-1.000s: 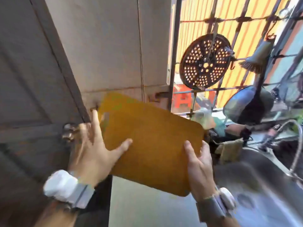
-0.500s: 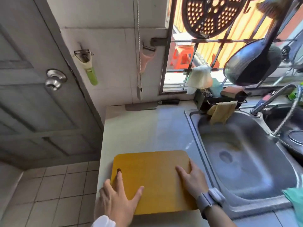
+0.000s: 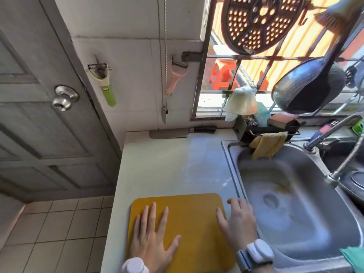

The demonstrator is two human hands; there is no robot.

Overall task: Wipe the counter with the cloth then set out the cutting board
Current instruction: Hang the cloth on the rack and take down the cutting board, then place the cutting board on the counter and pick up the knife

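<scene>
The left hand [image 3: 151, 241] covers part of the yellow cutting board [image 3: 195, 223], whose near edge runs off the bottom of the frame. The right hand [image 3: 239, 227] hides the board's right edge. A teal cloth [image 3: 354, 259] is cut off at the lower right corner. The sink [image 3: 295, 203] is blurred, its drain indistinct.
</scene>
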